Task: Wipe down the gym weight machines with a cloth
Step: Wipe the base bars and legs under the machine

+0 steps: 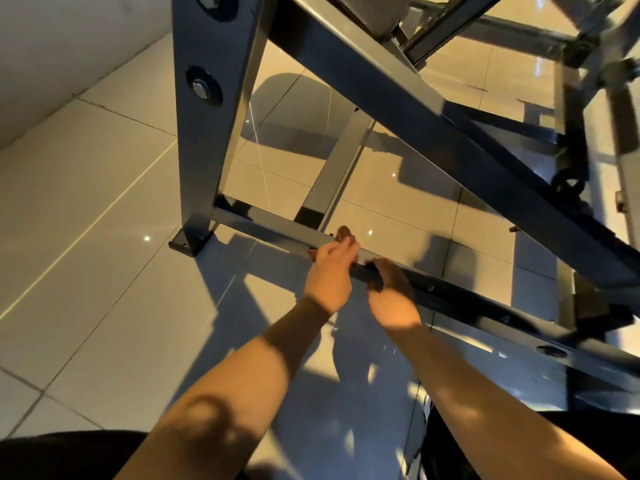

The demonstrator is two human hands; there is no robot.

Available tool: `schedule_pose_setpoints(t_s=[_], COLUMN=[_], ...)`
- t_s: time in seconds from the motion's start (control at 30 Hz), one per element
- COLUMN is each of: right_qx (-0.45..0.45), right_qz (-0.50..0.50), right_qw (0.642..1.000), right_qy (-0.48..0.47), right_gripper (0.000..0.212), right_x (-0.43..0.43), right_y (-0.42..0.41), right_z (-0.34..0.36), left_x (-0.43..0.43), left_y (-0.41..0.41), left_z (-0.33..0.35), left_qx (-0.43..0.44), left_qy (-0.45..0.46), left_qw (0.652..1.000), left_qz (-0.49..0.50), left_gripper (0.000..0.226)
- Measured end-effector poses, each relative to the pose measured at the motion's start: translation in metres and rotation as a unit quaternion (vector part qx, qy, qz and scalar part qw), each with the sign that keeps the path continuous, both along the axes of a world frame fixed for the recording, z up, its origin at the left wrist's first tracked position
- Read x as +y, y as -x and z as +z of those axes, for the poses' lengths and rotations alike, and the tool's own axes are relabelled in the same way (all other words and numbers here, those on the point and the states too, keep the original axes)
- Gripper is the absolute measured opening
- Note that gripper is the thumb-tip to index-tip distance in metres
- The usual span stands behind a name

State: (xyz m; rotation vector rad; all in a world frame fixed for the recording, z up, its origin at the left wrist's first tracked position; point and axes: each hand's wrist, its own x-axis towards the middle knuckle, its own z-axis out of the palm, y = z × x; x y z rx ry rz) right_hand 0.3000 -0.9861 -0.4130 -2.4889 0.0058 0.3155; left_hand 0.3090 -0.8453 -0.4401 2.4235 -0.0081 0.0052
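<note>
- Head view: the left hand is clamped around a reddish cloth on the low bar of the machine. Only scraps of cloth peek out past the fingertips and by the thumb.
- The right hand sits just beside it, fingers curled over the same bar and grasping it, probably as a brace.
- The bar runs close above the tiled floor, from the post off to the right.
- From where I stand, the step is wiping this bar. It looks best done in long strokes along its length, with the cloth wrapped over the top and near face.
- I'd shift the bracing hand aside so the metal under it gets wiped too.
- The bolt heads further right may snag the cloth, so ease over them.
- The corner at the post's foot likely holds dust and deserves a pass.
</note>
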Motion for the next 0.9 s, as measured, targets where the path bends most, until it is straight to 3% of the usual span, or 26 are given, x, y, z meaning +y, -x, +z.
schedule_pose_setpoints(t_s=[0.1,0.2,0.33,0.43,0.57,0.7,0.83,0.9], right_qx=[-0.001,0.017,0.04,0.038,0.029,0.025,0.021,0.025], right_qz=[0.008,0.016,-0.002,-0.023,-0.037,-0.03,-0.006,-0.004], right_qw=[1.0,1.0,0.999,0.999,0.999,0.998,0.997,0.996], right_qy=[0.021,0.021,0.015,0.022,0.027,0.042,0.08,0.088], right_gripper=[0.057,0.061,0.06,0.057,0.055,0.053,0.056,0.056], right_x=[-0.007,-0.016,-0.023,-0.027,-0.029,-0.025,-0.031,-0.031], right_y=[0.012,0.02,0.018,0.019,0.018,0.019,0.025,0.026], right_z=[-0.006,-0.002,0.0,-0.001,-0.004,-0.001,-0.001,-0.002], left_x=[-0.015,-0.006,0.013,0.001,-0.038,-0.035,-0.004,0.0], left_y=[0.003,-0.002,0.0,0.004,0.02,0.018,0.009,0.006], left_z=[-0.008,-0.006,0.003,0.003,0.005,0.012,0.004,0.0], left_qx=[0.036,0.017,-0.017,-0.027,0.032,0.077,-0.006,0.004], left_qy=[0.002,-0.035,-0.031,-0.072,-0.002,-0.002,-0.061,-0.041], left_qw=[0.999,0.997,0.998,0.997,0.999,0.997,0.998,0.998], left_qz=[-0.035,-0.063,0.049,0.013,-0.009,-0.005,0.032,0.056], left_gripper=[0.075,0.073,0.059,0.06,0.041,0.055,0.06,0.061])
